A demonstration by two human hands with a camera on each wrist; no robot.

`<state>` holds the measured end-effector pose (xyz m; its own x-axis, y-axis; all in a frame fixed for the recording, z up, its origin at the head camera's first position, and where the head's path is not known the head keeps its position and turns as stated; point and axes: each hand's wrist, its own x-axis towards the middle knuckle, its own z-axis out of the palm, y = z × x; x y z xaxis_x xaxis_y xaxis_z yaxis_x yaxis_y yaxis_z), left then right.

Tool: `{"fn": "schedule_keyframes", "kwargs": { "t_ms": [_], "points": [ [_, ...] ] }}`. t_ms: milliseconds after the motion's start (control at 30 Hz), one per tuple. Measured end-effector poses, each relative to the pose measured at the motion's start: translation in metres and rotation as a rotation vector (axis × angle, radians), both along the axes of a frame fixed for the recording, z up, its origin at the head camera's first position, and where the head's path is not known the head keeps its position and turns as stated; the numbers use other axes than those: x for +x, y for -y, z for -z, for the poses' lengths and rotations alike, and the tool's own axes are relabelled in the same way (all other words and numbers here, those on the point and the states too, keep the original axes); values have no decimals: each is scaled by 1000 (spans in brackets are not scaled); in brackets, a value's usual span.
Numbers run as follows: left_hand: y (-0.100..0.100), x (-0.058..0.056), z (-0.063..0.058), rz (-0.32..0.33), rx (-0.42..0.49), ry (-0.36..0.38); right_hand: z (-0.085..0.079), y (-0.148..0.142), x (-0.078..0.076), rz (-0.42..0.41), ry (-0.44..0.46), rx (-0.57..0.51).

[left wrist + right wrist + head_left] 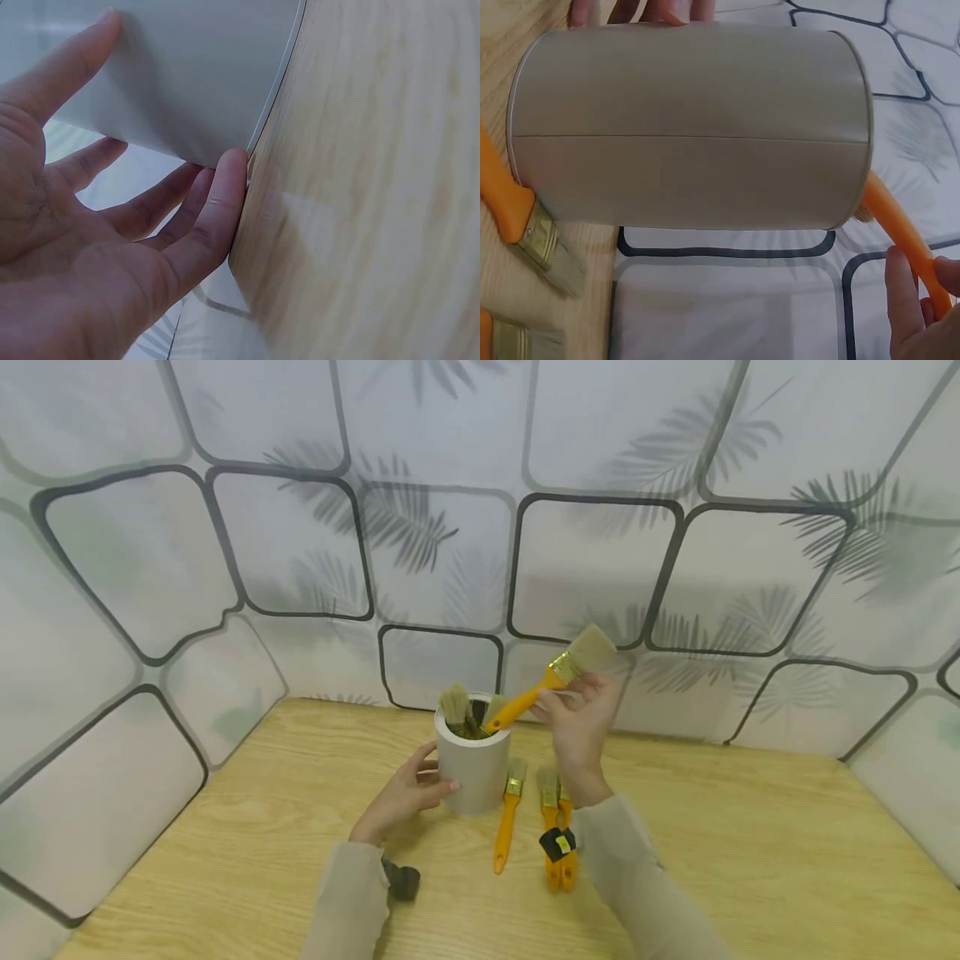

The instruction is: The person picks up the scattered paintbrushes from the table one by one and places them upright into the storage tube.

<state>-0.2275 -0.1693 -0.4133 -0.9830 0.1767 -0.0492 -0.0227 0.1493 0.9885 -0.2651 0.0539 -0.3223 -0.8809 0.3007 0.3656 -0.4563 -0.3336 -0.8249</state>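
A light grey cylindrical can stands upright on the table, several paintbrushes in it with bristles up. My left hand holds the can's left side, thumb in front and fingers curled toward the back; in the left wrist view the little finger is at its bottom edge. Up and right of the can, my right hand pinches a wide paintbrush by its orange handle. That brush slants, bristles up and right, its handle end at the can's rim. The right wrist view shows the handle passing the rim.
Right of the can a paintbrush lies on the wooden table. Two more brushes lie side by side under the right wrist, partly covered by a black strap. A patterned wall covering rises close behind the can.
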Motion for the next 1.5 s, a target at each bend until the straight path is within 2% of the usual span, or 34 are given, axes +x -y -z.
{"fn": "schedule_keyframes", "kwargs": {
  "t_ms": [67,233,400,567,700,833,1000,1167,1267,1500],
  "points": [
    [0,-1,-1,-1,0,-3,-1,3,0,-3,-26,41],
    [0,-1,-1,-3,0,-2,0,10,-4,50,-63,156],
    [-1,0,-1,-5,2,-1,2,14,-5,63,-65,231],
    [-1,0,-1,0,-2,-3,2,16,-1,65,-105,452],
    [-1,0,0,4,-2,-10,-3,12,4,65,-133,552],
    [-1,0,0,-3,1,-10,-7,1,6,91,-86,572],
    [-1,0,0,-3,1,-3,-2,-21,5,126,24,654],
    [-1,0,0,1,6,6,4,-42,4,65,140,712],
    [0,0,0,3,11,12,6,-51,5,30,172,720],
    [0,-1,0,8,21,17,9,-68,9,9,233,770]
  ]
}}
